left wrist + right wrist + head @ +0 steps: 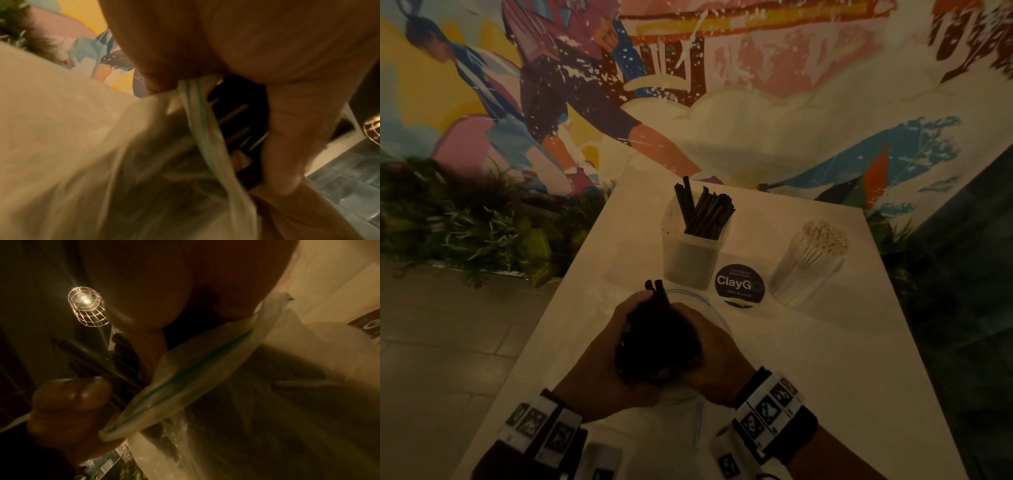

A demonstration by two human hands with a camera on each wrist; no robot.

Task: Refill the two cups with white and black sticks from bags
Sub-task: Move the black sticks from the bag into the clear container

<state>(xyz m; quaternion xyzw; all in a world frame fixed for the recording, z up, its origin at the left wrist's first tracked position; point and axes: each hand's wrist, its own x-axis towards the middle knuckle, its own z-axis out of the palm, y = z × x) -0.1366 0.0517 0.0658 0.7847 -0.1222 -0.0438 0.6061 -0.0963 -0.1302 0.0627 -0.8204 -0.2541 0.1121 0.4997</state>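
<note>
Both hands wrap a thick bundle of black sticks (657,346) near the table's front, and a few stick tips (655,289) poke out above the fingers. My left hand (619,329) grips the bundle's left side and my right hand (702,335) its right side. A clear zip bag (690,296) with a blue seal strip (185,378) hangs around the bundle. The left wrist view shows the same strip (197,129) beside the dark sticks (236,116). A translucent square cup (688,260) holds black sticks behind the hands. The round cup (801,274) at the right is packed with white sticks.
A round dark "ClayGo" sticker (739,284) lies on the white table (842,359) between the two cups. Green plants (482,222) border the table's left side, and a painted mural covers the wall behind. A caged lamp (87,308) glows overhead.
</note>
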